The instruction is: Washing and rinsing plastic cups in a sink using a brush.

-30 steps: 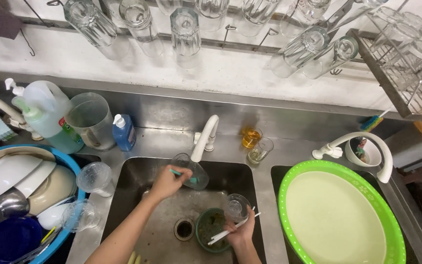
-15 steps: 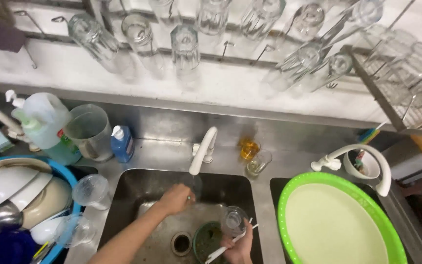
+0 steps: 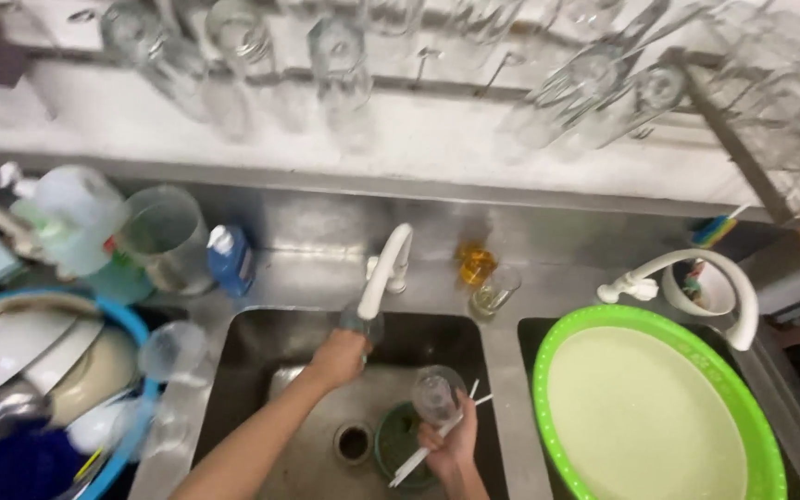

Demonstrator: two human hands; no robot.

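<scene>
Over the steel sink (image 3: 261, 370): left hand (image 3: 337, 356) closed around a clear glass (image 3: 360, 326) under the white faucet (image 3: 383, 273); right hand (image 3: 451, 444) gripping another clear glass (image 3: 437, 393) plus white chopsticks (image 3: 437, 433). Beside them, right: green tray (image 3: 743, 407); left: blue basin of bowls (image 3: 131, 324).

The steel sink basin (image 3: 261, 370) is crowded; the left hand (image 3: 337, 356) holds a clear glass (image 3: 360, 324) right under the white tap spout (image 3: 383, 273), the right hand (image 3: 451, 443) grips another clear tumbler (image 3: 435, 393) with white chopsticks (image 3: 437, 435) over a dark green bowl (image 3: 398, 440); bare basin floor shows at the left, by the drain (image 3: 354, 443); the big lime-green plastic tray (image 3: 659, 417) fills the right basin; stacked bowls in a blue tub (image 3: 127, 324) block the left; hanging glasses (image 3: 344, 65) crowd overhead.
</scene>
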